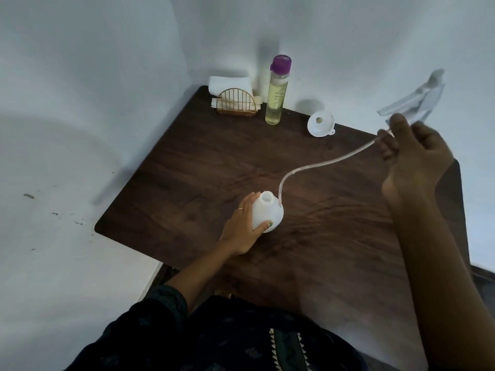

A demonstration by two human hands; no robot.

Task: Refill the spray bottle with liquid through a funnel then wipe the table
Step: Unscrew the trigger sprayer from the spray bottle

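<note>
Your left hand (242,226) wraps the bottle (267,212), steadying it. Your right hand (412,153) pinches the sprayer (417,99), clearing its tube (321,166) for the funnel (320,123).

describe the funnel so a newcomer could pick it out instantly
Look at the dark wooden table, along its far edge by the wall. Right of the tall bottle with the purple cap lies the funnel, tipped on its side with its hole facing the camera. It is the only small white cone there.
</note>
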